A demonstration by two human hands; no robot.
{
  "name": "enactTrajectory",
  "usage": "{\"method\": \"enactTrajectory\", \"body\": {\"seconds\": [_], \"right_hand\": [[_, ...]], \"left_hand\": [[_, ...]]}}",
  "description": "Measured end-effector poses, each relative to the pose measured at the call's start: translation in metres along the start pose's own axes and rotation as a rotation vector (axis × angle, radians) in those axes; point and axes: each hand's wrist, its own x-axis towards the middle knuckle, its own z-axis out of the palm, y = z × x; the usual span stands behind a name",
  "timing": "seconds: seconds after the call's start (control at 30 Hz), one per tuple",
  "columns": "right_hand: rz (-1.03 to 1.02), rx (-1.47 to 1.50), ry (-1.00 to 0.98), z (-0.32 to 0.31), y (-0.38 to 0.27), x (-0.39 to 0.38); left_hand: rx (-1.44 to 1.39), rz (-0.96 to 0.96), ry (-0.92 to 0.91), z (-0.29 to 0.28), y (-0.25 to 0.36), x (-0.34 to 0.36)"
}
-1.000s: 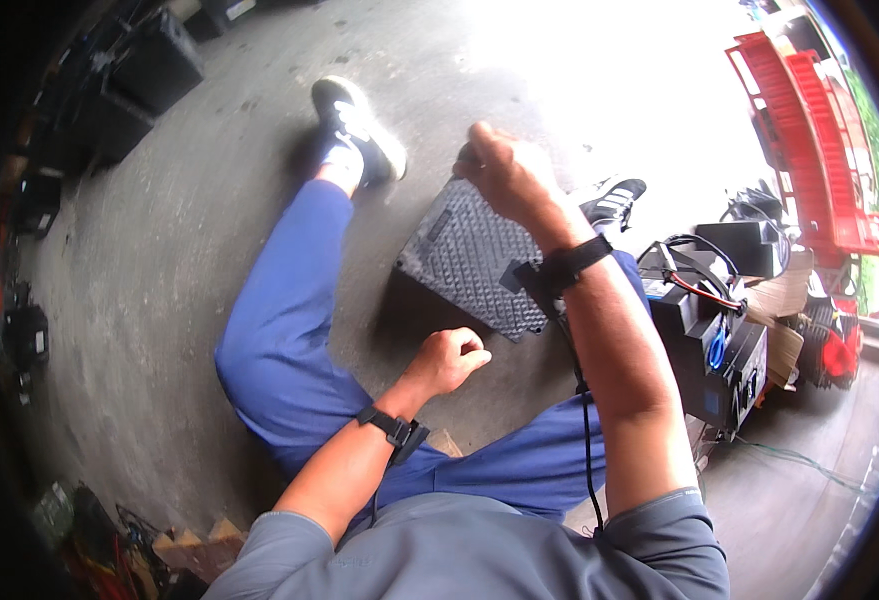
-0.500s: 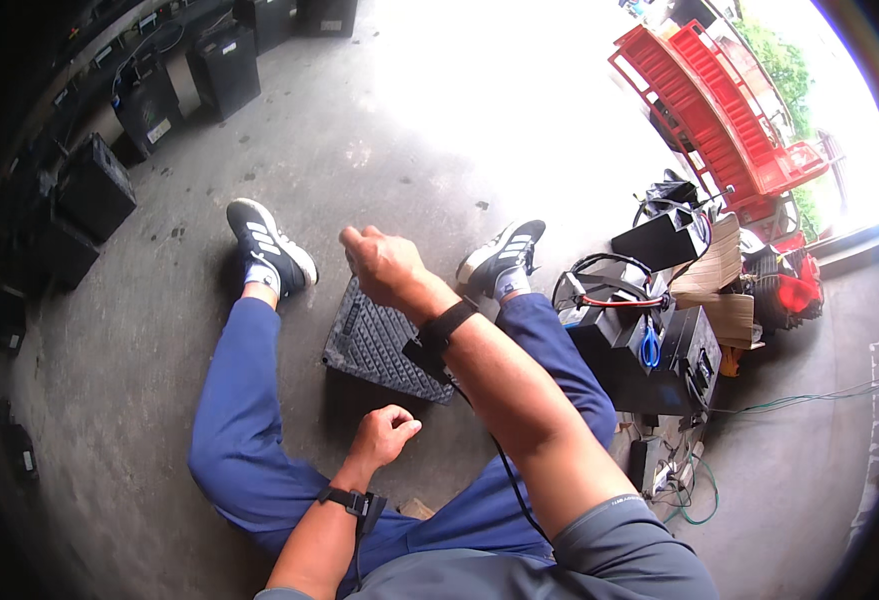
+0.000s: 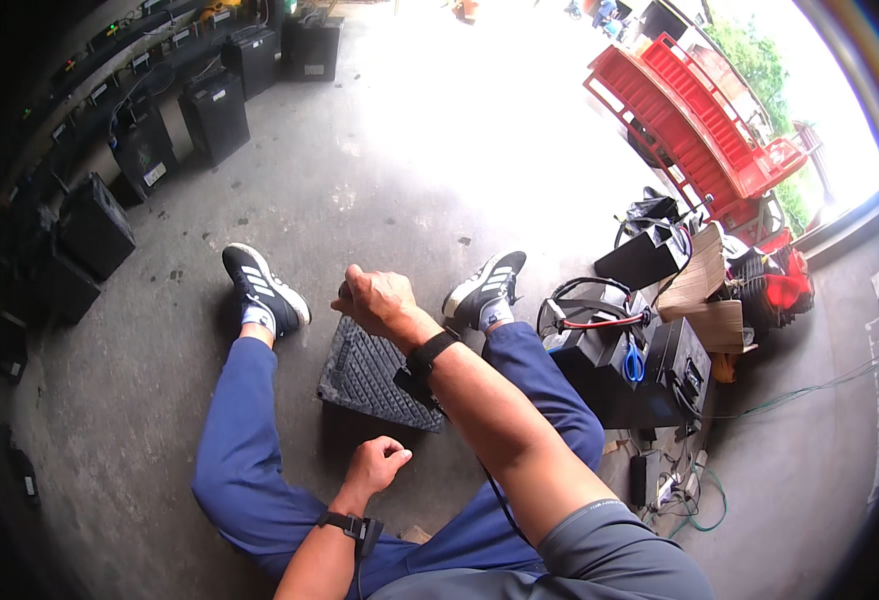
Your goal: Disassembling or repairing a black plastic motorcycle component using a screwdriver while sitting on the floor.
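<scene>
A dark grey block (image 3: 367, 378) with a ridged, patterned top sits on the floor between my feet. Above its far edge, my right hand (image 3: 379, 302) is closed with the knuckles up; a small dark bit shows at its fingers, too hidden to name. My left hand (image 3: 374, 465) hovers nearer to me, apart from the block. Its fingers are curled in beside the thumb, and nothing shows between them. Each wrist wears a black strap with a small dark device.
Black battery-like cases (image 3: 214, 115) line the left side. Close by my right leg stand more black boxes (image 3: 649, 375) with cables and blue-handled scissors (image 3: 633, 362). Beyond them lie cardboard (image 3: 704, 290) and a red slatted cart bed (image 3: 674, 125). Green wires (image 3: 719, 500) trail over the floor.
The view has tilted up, so the scene sits lower in the picture. My right hand stays closed over the block's far edge, and my left hand keeps its curl.
</scene>
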Motion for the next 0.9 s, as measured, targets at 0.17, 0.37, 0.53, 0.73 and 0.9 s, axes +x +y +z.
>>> {"method": "enactTrajectory", "body": {"seconds": [0.17, 0.37, 0.53, 0.73, 0.9], "right_hand": [[-0.035, -0.043, -0.025, -0.003, -0.002, 0.008], [-0.096, 0.025, -0.090, -0.002, 0.009, 0.015], [-0.323, 0.011, -0.060, 0.002, 0.025, 0.024], [-0.140, -0.070, -0.093, -0.010, -0.008, 0.009], [-0.138, -0.125, -0.051, 0.001, -0.001, 0.012]], "left_hand": [[0.004, 0.013, 0.003, -0.001, 0.002, 0.001], [0.000, -0.023, -0.010, 0.000, 0.002, 0.002], [-0.017, -0.009, -0.019, 0.002, 0.007, 0.005], [-0.028, -0.012, 0.003, -0.003, 0.005, 0.000], [-0.021, 0.011, 0.002, 0.000, 0.005, 0.003]]}}
